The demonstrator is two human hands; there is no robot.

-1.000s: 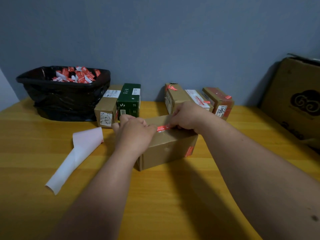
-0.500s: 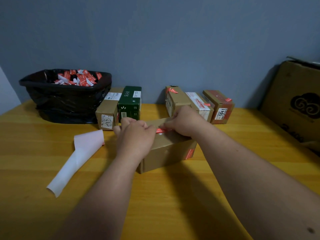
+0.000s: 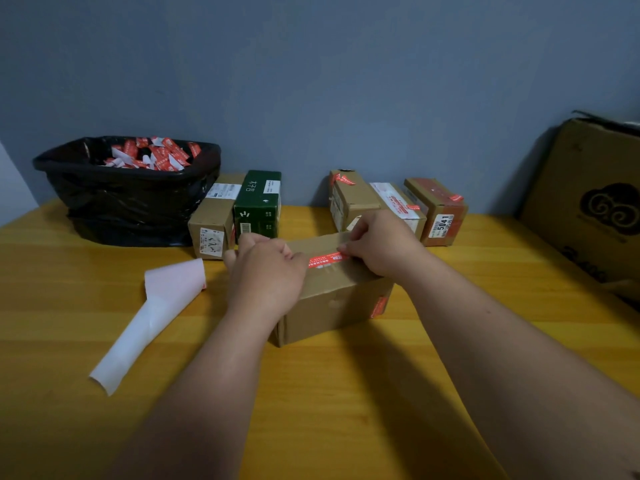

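My left hand (image 3: 266,273) has its grip curled over the left end of the cardboard box (image 3: 334,301), mid-desk (image 3: 346,393). Red tape strip (image 3: 325,261) crosses the box top. My right hand (image 3: 382,247) grip pinches its right end.

Brown cardboard box (image 3: 332,303) on wooden table, closed, angled, red printed tape strip (image 3: 327,260) along top seam

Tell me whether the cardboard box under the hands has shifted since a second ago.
No. The cardboard box sits just as far from the green box and white paper as before.
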